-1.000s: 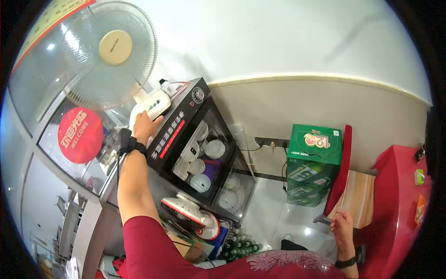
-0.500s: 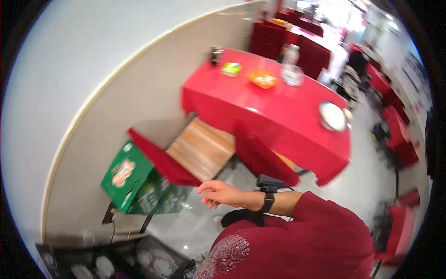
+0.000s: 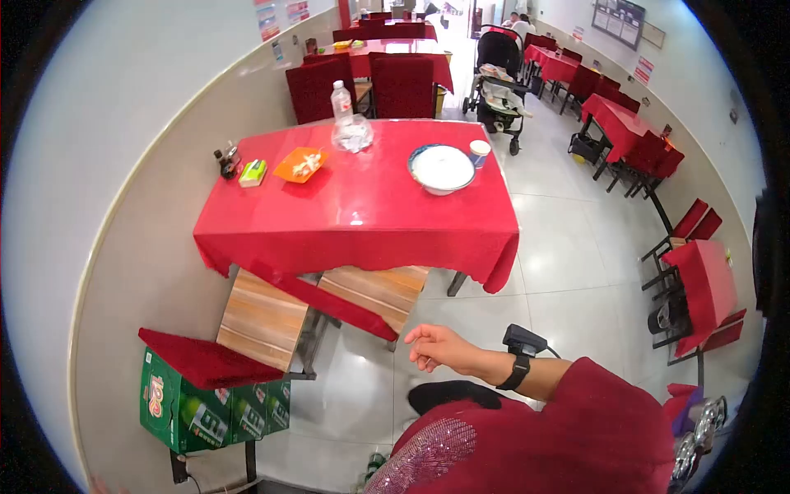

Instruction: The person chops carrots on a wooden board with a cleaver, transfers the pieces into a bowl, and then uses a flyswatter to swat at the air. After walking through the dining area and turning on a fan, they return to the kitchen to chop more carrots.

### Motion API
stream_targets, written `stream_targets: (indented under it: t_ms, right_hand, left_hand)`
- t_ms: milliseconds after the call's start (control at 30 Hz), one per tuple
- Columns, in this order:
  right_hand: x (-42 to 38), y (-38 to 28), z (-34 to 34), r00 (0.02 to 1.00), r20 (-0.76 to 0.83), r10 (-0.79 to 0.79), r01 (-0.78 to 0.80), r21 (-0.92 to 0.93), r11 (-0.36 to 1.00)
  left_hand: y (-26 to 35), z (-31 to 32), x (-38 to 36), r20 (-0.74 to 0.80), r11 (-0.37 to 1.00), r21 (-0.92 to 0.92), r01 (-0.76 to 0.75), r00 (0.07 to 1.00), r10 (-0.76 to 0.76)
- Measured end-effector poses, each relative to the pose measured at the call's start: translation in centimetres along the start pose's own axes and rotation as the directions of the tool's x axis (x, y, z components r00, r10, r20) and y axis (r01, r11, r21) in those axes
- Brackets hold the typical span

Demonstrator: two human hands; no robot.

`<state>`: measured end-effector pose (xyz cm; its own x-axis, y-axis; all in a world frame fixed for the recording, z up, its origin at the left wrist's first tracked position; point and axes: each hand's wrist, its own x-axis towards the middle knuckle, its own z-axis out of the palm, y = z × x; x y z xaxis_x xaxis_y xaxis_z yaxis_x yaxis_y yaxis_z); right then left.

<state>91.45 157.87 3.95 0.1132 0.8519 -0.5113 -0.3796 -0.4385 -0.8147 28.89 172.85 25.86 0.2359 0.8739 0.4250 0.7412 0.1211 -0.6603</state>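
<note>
My right hand (image 3: 440, 346) is in front of my body, holding nothing, its fingers loosely bent and apart. A black strap with a small device (image 3: 522, 354) sits on that wrist. The hand is nearest to a wooden-seated chair (image 3: 374, 292) beside a red-covered table (image 3: 362, 206). On the table are a white bowl with a blue rim (image 3: 442, 169), a small white cup (image 3: 479, 152), a clear bottle (image 3: 341, 103), a crumpled clear plastic item (image 3: 354, 134), an orange dish (image 3: 301, 165) and a green-yellow packet (image 3: 253, 173). My left hand does not show.
A second chair (image 3: 262, 317) stands at the lower left by green boxes (image 3: 206, 412) and the wall. A stroller (image 3: 500, 86) stands in the aisle. More red-covered tables (image 3: 621, 123) line the right side, with people (image 3: 522, 27) far back.
The view has turned and steadied, so the table appears lower and further left and more of the room shows. My right hand appears further right, still holding nothing.
</note>
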Motion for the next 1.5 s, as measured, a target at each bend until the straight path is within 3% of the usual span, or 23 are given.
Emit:
stream_targets:
  t_ms: [33, 100, 167, 233, 300, 367, 433, 500, 567, 700, 767, 800, 867, 1000, 1033, 1100, 1300, 1433, 1500]
  right_hand:
    - [-0.9, -0.4, -1.3, 0.999, -0.019, -0.032, 0.032, 0.008, 0.999]
    - [-2.6, -1.0, -4.4, 0.997, -0.043, -0.071, 0.072, 0.018, 0.997]
    - [-4.3, -1.3, -8.0, 0.986, -0.123, -0.110, 0.114, 0.023, 0.993]
    - [-6.3, -1.8, -11.9, 0.974, -0.184, -0.134, 0.144, 0.044, 0.989]
    - [-8.6, -2.1, -16.2, 0.954, -0.259, -0.150, 0.172, 0.063, 0.983]
    - [-11.0, -2.2, -20.7, 0.926, -0.345, -0.151, 0.192, 0.085, 0.978]
    - [-13.8, -2.2, -24.9, 0.885, -0.436, -0.163, 0.228, 0.099, 0.969]
    - [-17.0, -1.8, -28.8, 0.839, -0.517, -0.170, 0.263, 0.112, 0.958]
    - [-20.0, -0.9, -31.8, 0.740, -0.655, -0.154, 0.349, 0.179, 0.920]
    - [-24.9, 1.7, -33.4, 0.645, -0.758, -0.099, 0.479, 0.299, 0.825]
    - [-26.9, 3.5, -32.1, 0.587, -0.803, -0.098, 0.534, 0.294, 0.793]
    - [-27.9, 4.6, -31.1, 0.548, -0.832, -0.084, 0.576, 0.303, 0.759]
    - [-30.0, 7.4, -29.4, 0.447, -0.894, -0.019, 0.641, 0.305, 0.704]
    - [-34.8, 13.7, -27.2, 0.215, -0.960, 0.180, 0.728, 0.281, 0.625]
    - [-36.0, 15.1, -27.1, 0.203, -0.961, 0.189, 0.740, 0.277, 0.613]
    - [-38.1, 17.8, -27.3, 0.044, -0.968, 0.249, 0.846, 0.169, 0.506]
    - [-44.1, 21.2, -32.0, 0.029, -0.968, 0.249, 0.911, 0.128, 0.391]
    - [-50.8, 22.5, -34.3, -0.071, -0.959, 0.276, 0.936, 0.032, 0.351]
    - [-54.3, 25.1, -35.5, -0.196, -0.937, 0.290, 0.925, -0.079, 0.370]
  left_hand:
    - [1.1, 4.9, 0.6, -0.203, 0.977, -0.116, -0.181, 0.967, 0.155]
    - [13.4, -10.6, 1.3, -0.182, 0.925, -0.187, -0.331, 0.937, 0.299]
    - [20.5, -16.5, 0.9, -0.161, 0.800, -0.433, -0.416, 0.909, 0.385]
    - [26.6, -21.2, 0.4, -0.249, 0.484, -0.742, -0.463, 0.861, 0.443]
    - [32.8, -24.2, -0.6, -0.372, 0.301, -0.776, -0.554, 0.788, 0.490]
    - [39.3, -25.4, -2.1, -0.363, 0.078, -0.850, -0.521, 0.686, 0.631]
    - [45.1, -29.5, -3.7, -0.467, -0.089, -0.840, -0.535, 0.630, 0.621]
    - [50.3, -32.1, -5.4, -0.493, -0.250, -0.857, -0.451, 0.577, 0.651]
    - [54.2, -35.1, -6.1, -0.552, -0.342, -0.820, -0.459, 0.476, 0.685]
    - [60.3, -40.5, -6.6, -0.634, -0.487, -0.756, -0.438, 0.300, 0.713]
    - [62.8, -42.8, -6.8, -0.694, -0.631, -0.714, -0.303, 0.193, 0.693]
    - [63.8, -44.1, -7.3, -0.716, -0.653, -0.683, -0.327, 0.127, 0.686]
    - [66.4, -46.6, -8.7, -0.690, -0.677, -0.715, -0.171, 0.023, 0.723]
    - [70.9, -50.1, -13.1, -0.717, -0.777, -0.604, -0.176, -0.305, 0.626]
    - [71.2, -51.6, -14.2, -0.716, -0.784, -0.594, -0.181, -0.325, 0.618]
    - [71.2, -54.9, -16.3, -0.687, -0.810, -0.568, -0.144, -0.459, 0.563]
    - [76.7, -62.8, -24.6, -0.651, -0.843, -0.512, -0.165, -0.565, 0.506]
    - [78.3, -68.9, -31.7, -0.629, -0.851, -0.514, -0.107, -0.628, 0.458]
    - [79.0, -71.8, -34.8, -0.616, -0.858, -0.514, -0.018, -0.688, 0.384]
